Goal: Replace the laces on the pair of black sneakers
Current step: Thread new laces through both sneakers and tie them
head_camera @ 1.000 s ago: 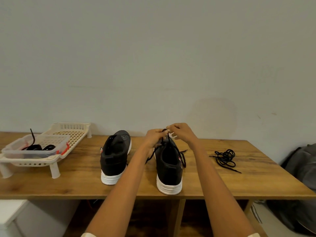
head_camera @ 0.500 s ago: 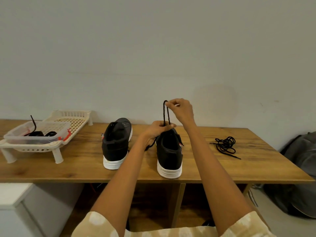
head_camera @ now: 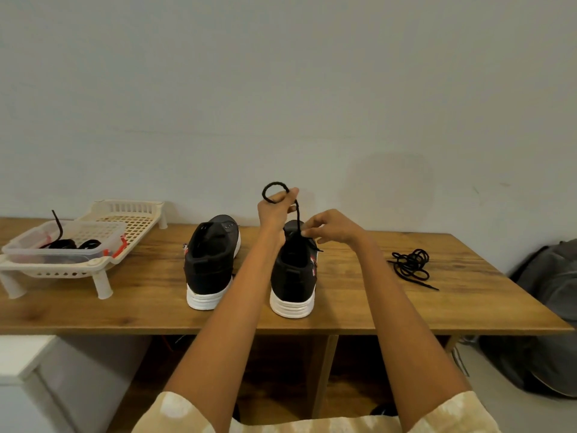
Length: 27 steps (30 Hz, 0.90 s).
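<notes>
Head view: we hold the black lace above the right sneaker on the tabletop. Left hand grips its looped end (raised); right hand pinches it lower. Left sneaker stands beside.

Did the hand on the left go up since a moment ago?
Yes. The left hand rose from the right sneaker's tongue to above it, lifting the black lace in a loop. Judged against that sneaker, which stays on the table.

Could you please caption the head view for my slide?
Left hand lifts a black lace from the right sneaker while right hand pinches it.
</notes>
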Tool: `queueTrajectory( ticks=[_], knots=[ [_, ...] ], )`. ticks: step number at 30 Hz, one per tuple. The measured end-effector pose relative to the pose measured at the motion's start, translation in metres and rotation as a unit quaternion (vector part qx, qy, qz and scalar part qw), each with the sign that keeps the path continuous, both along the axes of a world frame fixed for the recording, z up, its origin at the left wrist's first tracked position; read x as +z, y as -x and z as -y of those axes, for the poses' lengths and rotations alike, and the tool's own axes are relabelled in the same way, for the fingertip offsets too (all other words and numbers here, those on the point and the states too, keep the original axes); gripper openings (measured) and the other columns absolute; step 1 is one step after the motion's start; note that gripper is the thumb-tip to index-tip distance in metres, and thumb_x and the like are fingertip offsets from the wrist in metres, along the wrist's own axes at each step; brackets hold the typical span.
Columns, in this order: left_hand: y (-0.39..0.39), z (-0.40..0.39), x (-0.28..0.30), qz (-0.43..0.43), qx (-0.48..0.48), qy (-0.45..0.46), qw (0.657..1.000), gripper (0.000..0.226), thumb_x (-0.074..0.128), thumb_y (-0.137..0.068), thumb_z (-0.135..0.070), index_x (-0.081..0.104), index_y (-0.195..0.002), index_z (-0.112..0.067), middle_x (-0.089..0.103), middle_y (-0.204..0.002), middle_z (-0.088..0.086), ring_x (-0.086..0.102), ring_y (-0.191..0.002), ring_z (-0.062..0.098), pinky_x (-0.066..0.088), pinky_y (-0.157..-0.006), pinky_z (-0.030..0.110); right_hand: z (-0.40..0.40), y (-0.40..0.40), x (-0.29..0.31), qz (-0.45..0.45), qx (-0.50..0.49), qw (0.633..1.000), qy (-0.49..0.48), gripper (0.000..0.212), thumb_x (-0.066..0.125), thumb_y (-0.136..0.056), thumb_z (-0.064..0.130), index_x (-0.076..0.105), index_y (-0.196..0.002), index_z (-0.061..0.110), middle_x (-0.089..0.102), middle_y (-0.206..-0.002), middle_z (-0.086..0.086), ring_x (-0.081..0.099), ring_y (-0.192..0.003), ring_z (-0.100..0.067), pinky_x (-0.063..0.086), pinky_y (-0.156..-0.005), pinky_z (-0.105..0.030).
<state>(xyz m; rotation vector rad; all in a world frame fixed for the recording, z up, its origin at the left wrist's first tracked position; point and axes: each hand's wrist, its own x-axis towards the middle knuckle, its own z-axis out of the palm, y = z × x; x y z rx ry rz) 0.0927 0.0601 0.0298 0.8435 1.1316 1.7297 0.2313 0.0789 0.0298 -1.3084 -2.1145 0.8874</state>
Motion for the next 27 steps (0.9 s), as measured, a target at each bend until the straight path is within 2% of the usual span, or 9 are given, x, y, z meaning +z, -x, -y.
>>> queueTrajectory(
  ticks=[4,8,12,15,17,19,21,23,27],
  knots=[
    [0.0,0.003,-0.001,0.086,-0.063,0.025,0.994,0.026,0.074,-0.081,-0.018,0.067,-0.101,-0.004,0.065,-0.08,0.001,0.063,-0.072,0.016,0.054,-0.075,0.04,0.001,0.007,-0.005,0.031,-0.006,0.999,-0.016,0.029,0.072,-0.083,0.03,0.069,-0.102,0.009,0.068,-0.099,-0.007,0.065,-0.096,-0.025,0.056,-0.086,-0.037],
    [-0.007,0.007,0.01,0.087,-0.093,0.005,0.992,0.018,0.074,-0.081,-0.016,0.069,-0.095,-0.006,0.065,-0.078,0.002,0.063,-0.072,0.018,0.054,-0.07,0.035,-0.002,0.008,-0.004,0.038,-0.029,0.997,-0.055,0.025,0.072,-0.082,0.031,0.07,-0.086,0.006,0.07,-0.089,-0.012,0.066,-0.089,-0.028,0.053,-0.086,-0.047],
    [-0.003,0.009,0.01,0.125,-0.101,-0.031,0.987,0.007,0.069,-0.085,-0.014,0.068,-0.085,-0.007,0.06,-0.074,0.003,0.059,-0.067,0.02,0.053,-0.071,0.034,-0.002,-0.003,0.005,0.055,-0.026,0.995,-0.078,0.023,0.071,-0.084,0.03,0.071,-0.081,0.007,0.071,-0.086,-0.012,0.067,-0.086,-0.027,0.054,-0.084,-0.045],
    [0.008,0.007,0.002,-0.042,-0.115,-0.028,0.992,0.02,0.062,-0.09,-0.03,0.07,-0.091,-0.012,0.067,-0.084,0.002,0.064,-0.076,0.017,0.054,-0.075,0.032,-0.001,-0.001,0.009,0.026,-0.04,0.994,-0.101,0.028,0.066,-0.088,0.032,0.064,-0.08,0.006,0.07,-0.085,-0.013,0.068,-0.081,-0.025,0.055,-0.083,-0.043],
    [0.016,0.005,-0.006,-0.208,-0.162,-0.014,0.965,0.027,0.056,-0.092,-0.04,0.069,-0.091,-0.017,0.066,-0.08,0.001,0.061,-0.072,0.013,0.051,-0.067,0.025,0.001,0.006,0.008,0.006,-0.06,0.99,-0.129,0.033,0.065,-0.088,0.033,0.064,-0.082,0.0,0.069,-0.084,-0.017,0.067,-0.081,-0.029,0.055,-0.08,-0.044],
    [0.021,0.003,-0.017,-0.285,-0.216,-0.016,0.934,0.026,0.056,-0.094,-0.034,0.07,-0.092,-0.013,0.064,-0.075,0.001,0.059,-0.068,0.01,0.048,-0.06,0.017,0.002,0.013,0.004,0.001,-0.07,0.986,-0.15,0.028,0.064,-0.089,0.029,0.064,-0.08,0.003,0.067,-0.076,-0.01,0.065,-0.079,-0.027,0.054,-0.074,-0.038],
    [0.026,0.001,-0.027,-0.279,-0.225,-0.013,0.934,0.02,0.062,-0.091,-0.021,0.07,-0.099,-0.004,0.068,-0.08,0.001,0.064,-0.075,0.008,0.051,-0.068,0.015,0.002,0.017,0.001,-0.027,-0.09,0.983,-0.159,0.024,0.065,-0.087,0.033,0.063,-0.076,0.012,0.062,-0.07,0.002,0.062,-0.075,-0.021,0.052,-0.069,-0.031],
    [0.029,0.001,-0.03,-0.26,-0.212,-0.012,0.942,0.011,0.066,-0.087,-0.013,0.072,-0.095,-0.007,0.07,-0.083,0.001,0.066,-0.08,0.01,0.053,-0.074,0.018,0.001,0.021,0.0,-0.103,-0.117,0.977,-0.146,0.024,0.069,-0.084,0.037,0.065,-0.074,0.016,0.063,-0.069,0.003,0.064,-0.077,-0.022,0.055,-0.075,-0.039],
    [0.028,-0.001,-0.035,-0.229,-0.223,0.003,0.947,0.012,0.055,-0.095,-0.016,0.065,-0.089,-0.013,0.067,-0.087,0.005,0.065,-0.085,0.015,0.053,-0.079,0.026,0.0,0.028,0.005,-0.126,-0.128,0.971,-0.158,0.024,0.071,-0.082,0.04,0.069,-0.079,0.016,0.064,-0.072,0.006,0.061,-0.073,-0.016,0.052,-0.074,-0.037]
  ],
)
